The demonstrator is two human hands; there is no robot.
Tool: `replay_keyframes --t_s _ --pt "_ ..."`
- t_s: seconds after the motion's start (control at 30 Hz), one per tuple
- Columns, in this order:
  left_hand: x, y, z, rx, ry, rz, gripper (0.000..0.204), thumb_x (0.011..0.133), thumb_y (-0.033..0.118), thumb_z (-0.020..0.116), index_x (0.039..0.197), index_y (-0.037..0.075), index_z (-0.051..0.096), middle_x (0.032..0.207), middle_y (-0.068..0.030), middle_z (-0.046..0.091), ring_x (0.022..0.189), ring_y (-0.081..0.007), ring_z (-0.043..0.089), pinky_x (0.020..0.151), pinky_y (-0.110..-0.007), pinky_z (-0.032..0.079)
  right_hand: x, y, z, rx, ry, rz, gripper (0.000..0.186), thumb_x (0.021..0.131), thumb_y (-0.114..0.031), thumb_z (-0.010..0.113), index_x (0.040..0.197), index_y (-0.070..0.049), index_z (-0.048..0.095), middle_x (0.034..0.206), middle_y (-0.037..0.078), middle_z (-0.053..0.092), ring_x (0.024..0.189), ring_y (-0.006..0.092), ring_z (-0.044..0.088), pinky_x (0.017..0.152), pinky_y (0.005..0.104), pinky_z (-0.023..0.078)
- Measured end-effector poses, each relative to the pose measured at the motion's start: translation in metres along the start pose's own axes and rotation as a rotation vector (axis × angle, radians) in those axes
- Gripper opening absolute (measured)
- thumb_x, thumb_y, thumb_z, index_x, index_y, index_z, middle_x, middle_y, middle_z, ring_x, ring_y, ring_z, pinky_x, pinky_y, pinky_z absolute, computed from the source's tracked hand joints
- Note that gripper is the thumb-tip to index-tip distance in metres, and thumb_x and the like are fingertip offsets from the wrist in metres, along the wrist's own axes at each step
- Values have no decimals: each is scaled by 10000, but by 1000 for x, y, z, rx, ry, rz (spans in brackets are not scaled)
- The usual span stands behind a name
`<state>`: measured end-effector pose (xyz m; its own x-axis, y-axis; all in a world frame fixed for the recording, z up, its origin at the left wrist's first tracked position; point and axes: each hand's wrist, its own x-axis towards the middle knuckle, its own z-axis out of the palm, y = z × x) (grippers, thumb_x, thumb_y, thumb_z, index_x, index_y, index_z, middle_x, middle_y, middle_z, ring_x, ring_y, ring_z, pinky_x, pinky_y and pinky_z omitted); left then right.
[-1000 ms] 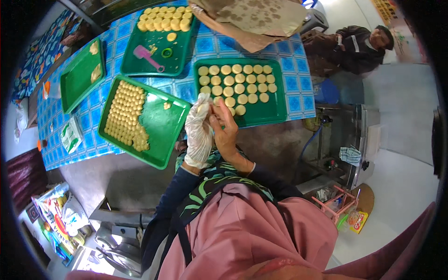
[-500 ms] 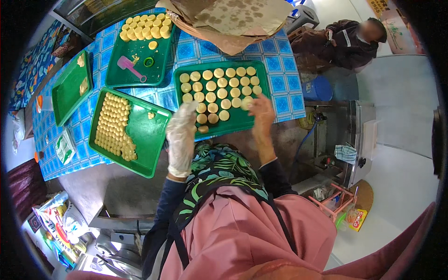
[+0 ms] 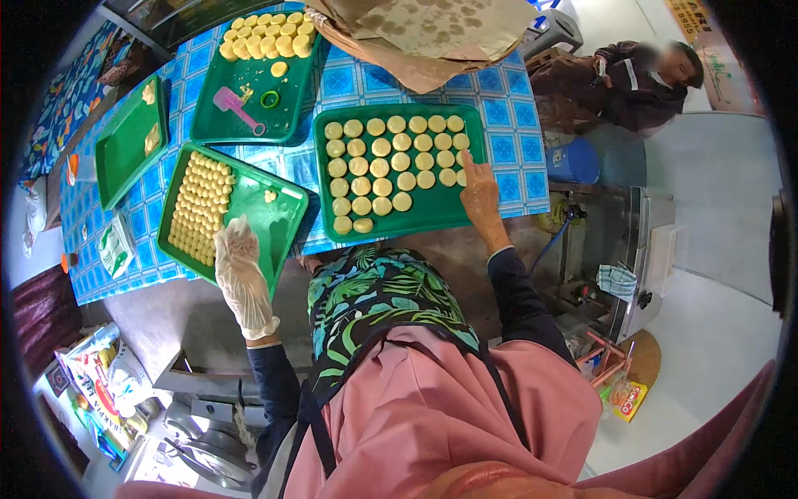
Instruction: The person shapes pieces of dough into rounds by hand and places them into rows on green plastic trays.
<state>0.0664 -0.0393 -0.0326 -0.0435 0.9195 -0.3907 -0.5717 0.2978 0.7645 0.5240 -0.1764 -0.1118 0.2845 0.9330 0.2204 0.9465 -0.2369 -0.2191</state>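
Note:
My gloved left hand (image 3: pixel 244 279) reaches over the green tray (image 3: pixel 278 249) on the left, its fingertips at the small pale dough balls (image 3: pixel 202 191); the crumpled glove obscures their position. My bare right hand (image 3: pixel 480 195) is at the right side of the middle green tray (image 3: pixel 389 224), fingers closed beside the flat round dough discs (image 3: pixel 401 161) laid in loose rows; whether anything is between them I cannot make out.
Behind lie a tray (image 3: pixel 249 125) with thicker discs, a pink scoop (image 3: pixel 231 105) and green ring (image 3: pixel 270 100), a tray (image 3: pixel 120 166) with dough scraps, and a paper-lined basket (image 3: pixel 424 33). A person (image 3: pixel 632 83) sits right, near steel equipment (image 3: pixel 648 249).
My hands were together, then parted. My left hand has moved left to the dough balls; my right hand moved right to the disc tray's edge, where the nearest row has gained a disc.

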Motion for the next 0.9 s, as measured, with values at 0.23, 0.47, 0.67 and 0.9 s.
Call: replay_keyframes --t_s 0.23,0.47,0.67,0.9 --pt "-16 15 -12 -11 48 40 454 1080 337 570 1368 -12 534 1388 -182 602 1294 -281 584 1089 -434 469 -6 -10 -11 -150 54 71 800 786 -70 815 1515 -87 485 1521 298 372 1360 496 372 1023 621 344" --pt "-18 20 -5 -36 71 26 486 1079 338 576 1401 -20 510 1411 -175 583 1336 -278 541 1129 -433 426 -12 5 7 -53 100 258 1052 707 -116 916 1596 -146 354 1637 316 168 1458 527 234 1086 676 240" --pt "-14 17 -18 -33 80 -31 465 1075 319 583 1383 -26 531 1372 -176 624 1310 -281 575 1105 -438 448 -11 1 4 -72 34 327 1099 703 -115 922 1621 -157 319 1631 304 199 1452 512 255 1083 662 258" --pt "-18 26 -12 -43 64 -19 478 1088 331 554 1380 -46 525 1398 -184 604 1323 -282 565 1142 -435 429 -17 8 8 -77 30 334 1097 700 -152 927 1617 -152 325 1601 332 237 1432 505 285 1076 651 274"
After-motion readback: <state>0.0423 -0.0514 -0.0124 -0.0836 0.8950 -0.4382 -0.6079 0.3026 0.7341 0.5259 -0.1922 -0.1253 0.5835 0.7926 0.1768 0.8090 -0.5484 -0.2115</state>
